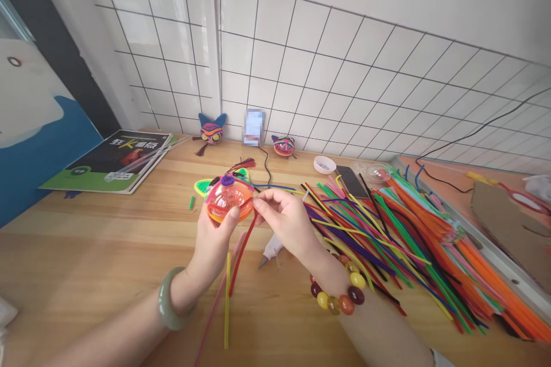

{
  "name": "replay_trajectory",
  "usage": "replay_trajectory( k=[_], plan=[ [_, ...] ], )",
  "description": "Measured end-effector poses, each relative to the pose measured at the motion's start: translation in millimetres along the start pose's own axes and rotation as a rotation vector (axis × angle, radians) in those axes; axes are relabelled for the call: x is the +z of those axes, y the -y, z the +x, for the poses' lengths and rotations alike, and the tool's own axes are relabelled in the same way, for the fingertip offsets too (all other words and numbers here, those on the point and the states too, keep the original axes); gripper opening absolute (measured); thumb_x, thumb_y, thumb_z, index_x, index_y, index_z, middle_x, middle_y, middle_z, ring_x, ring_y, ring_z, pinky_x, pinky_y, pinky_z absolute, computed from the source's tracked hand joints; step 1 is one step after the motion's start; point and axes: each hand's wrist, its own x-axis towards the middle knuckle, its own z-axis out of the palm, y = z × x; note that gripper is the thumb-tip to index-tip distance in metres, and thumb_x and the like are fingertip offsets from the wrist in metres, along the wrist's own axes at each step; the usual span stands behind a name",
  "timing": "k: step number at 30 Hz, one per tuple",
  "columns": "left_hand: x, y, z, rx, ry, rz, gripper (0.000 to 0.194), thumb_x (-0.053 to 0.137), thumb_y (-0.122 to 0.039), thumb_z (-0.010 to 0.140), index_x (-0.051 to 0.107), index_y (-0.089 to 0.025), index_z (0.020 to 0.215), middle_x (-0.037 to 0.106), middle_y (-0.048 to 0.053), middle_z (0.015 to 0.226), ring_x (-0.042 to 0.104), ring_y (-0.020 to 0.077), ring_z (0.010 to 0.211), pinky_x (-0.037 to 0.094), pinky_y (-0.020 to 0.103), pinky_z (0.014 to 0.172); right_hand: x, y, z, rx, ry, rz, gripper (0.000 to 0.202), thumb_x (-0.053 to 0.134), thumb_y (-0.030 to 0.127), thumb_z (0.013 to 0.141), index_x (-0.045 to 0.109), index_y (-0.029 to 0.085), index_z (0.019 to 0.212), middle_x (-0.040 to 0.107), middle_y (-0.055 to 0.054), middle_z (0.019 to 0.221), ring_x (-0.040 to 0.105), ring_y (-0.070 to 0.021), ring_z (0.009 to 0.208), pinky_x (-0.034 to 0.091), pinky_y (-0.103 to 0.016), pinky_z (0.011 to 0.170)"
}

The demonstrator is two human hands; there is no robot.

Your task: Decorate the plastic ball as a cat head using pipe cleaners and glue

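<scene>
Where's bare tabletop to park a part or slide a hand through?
Widest: wooden table between the book and left forearm. Smaller: between both forearms, right of the yellow stem. Crowded: right side, pipe cleaners packed up to the right forearm; glue gun beside the right hand.

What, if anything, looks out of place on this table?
A short green snippet lies alone near the left hand, away from the pipe cleaners heaped crisscross on the right. Nothing looks clearly damaged.
</scene>
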Motion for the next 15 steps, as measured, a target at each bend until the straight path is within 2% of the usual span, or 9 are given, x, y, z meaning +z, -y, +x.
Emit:
replay_trajectory(
  k=[15],
  plan=[
    [-0.6,1.5,-0.4,-0.04,0.008,-0.019,0.049,0.072,-0.047,0.075,0.063,-0.017,0.113,0.07,0.012,0.109,0.065,0.0309,0.105,0.049,0.044,0.094,-1.6,-6.4,2.1,-0.009,0.021,0.04,0.021,0.064,0.039,0.084,0.064,0.018,0.08,0.072,-0.003,0.073,0.071,-0.0185,0.067,0.058,-0.032,0.071]
  ],
)
